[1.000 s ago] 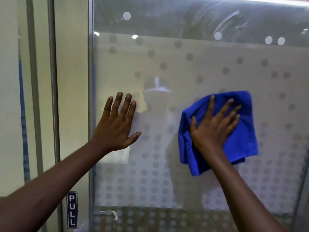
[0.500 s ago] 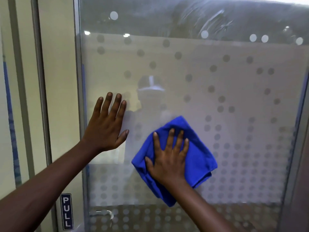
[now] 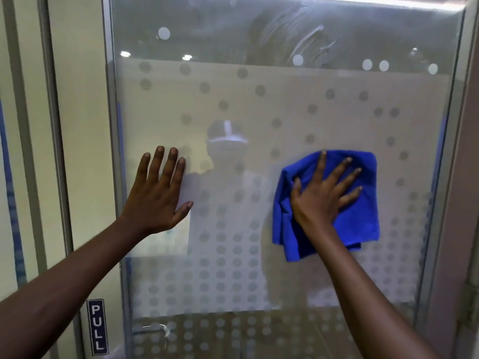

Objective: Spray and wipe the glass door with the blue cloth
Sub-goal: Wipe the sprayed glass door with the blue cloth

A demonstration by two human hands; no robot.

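Blue cloth middle under right hand; door handle blurred behind frosting.

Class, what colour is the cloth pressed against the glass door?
Bright blue. The cloth shows clearly in the head view, under the right hand.
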